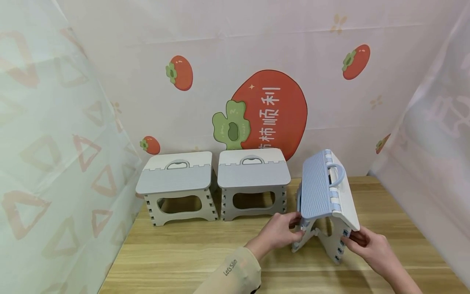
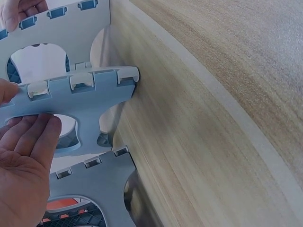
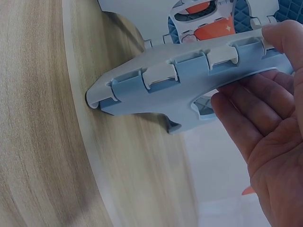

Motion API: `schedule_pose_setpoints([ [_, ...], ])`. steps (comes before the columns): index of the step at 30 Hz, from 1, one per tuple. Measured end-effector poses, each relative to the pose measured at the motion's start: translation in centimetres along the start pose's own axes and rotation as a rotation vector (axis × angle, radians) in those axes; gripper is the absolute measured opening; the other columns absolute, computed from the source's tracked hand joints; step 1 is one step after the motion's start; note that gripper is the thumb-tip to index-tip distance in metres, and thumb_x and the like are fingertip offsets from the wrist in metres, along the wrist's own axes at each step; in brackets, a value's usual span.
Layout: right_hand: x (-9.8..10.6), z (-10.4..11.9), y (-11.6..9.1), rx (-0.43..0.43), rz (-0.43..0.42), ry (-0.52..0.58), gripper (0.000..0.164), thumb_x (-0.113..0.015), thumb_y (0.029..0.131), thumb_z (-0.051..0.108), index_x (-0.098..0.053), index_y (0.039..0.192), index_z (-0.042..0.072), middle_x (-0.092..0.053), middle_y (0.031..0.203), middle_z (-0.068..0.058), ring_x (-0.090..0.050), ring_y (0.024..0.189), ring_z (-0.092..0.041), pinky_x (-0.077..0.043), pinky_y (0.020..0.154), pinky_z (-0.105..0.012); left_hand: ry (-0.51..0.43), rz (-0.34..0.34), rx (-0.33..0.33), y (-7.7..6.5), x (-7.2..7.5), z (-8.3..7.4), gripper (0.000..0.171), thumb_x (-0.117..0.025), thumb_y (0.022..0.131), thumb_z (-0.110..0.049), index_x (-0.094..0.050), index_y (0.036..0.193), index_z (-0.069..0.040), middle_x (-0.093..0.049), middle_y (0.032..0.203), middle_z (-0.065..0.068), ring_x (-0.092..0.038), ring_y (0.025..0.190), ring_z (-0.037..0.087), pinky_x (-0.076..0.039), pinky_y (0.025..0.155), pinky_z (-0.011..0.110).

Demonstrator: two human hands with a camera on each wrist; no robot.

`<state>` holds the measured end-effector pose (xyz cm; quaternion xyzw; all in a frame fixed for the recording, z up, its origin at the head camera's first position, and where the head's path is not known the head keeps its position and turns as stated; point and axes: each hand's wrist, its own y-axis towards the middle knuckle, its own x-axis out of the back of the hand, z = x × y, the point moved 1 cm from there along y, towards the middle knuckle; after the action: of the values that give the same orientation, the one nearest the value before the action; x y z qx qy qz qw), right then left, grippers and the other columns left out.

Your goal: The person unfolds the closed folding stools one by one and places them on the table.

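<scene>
A blue and white folding stool (image 1: pixel 316 188) stands at the right of the table, its top bent upward along the middle hinge into a ridge and its legs partly folded. My left hand (image 1: pixel 277 232) grips the left leg panel; in the left wrist view the thumb is at the hinged edge and the fingers (image 2: pixel 40 135) lie by the leg's cutout. On the opposite side my right hand (image 1: pixel 374 249) holds the other leg panel (image 3: pixel 189 75), thumb on its hinged edge and fingers beneath. The stool's carry handle (image 1: pixel 335 175) shows at the ridge.
Two more folding stools, a left one (image 1: pixel 176 183) and a middle one (image 1: pixel 253 175), stand unfolded with flat tops. All are on a wooden table (image 1: pixel 176 257). Behind hangs a white cloth (image 1: pixel 220 45) printed with red fruit; pale cloth also hangs on both sides.
</scene>
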<state>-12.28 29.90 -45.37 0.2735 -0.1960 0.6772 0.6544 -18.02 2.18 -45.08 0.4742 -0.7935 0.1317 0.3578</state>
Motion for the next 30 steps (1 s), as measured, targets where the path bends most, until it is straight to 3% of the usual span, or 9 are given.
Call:
schedule_pose_setpoints([
  [10, 0.17, -0.24, -0.01, -0.025, 0.005, -0.001, 0.054, -0.075, 0.095, 0.02, -0.058, 0.136, -0.011, -0.069, 0.118, -0.031, -0.064, 0.088, 0.011, -0.06, 0.069, -0.019, -0.054, 0.01, 0.007, 0.04, -0.21, 0.33, 0.034, -0.077, 0.09, -0.02, -0.07, 0.124, -0.017, -0.074, 0.119, -0.007, -0.066, 0.108, -0.004, -0.051, 0.088, 0.009],
  [30, 0.3, -0.82, 0.1, -0.014, -0.004, -0.024, 0.052, -0.074, 0.096, 0.019, -0.058, 0.136, -0.01, -0.07, 0.117, -0.031, -0.064, 0.087, 0.011, -0.059, 0.067, -0.019, -0.07, 0.011, 0.032, -0.09, -0.1, 0.59, 0.034, -0.077, 0.091, -0.023, -0.07, 0.124, -0.019, -0.074, 0.118, -0.009, -0.066, 0.109, -0.004, -0.053, 0.09, 0.013],
])
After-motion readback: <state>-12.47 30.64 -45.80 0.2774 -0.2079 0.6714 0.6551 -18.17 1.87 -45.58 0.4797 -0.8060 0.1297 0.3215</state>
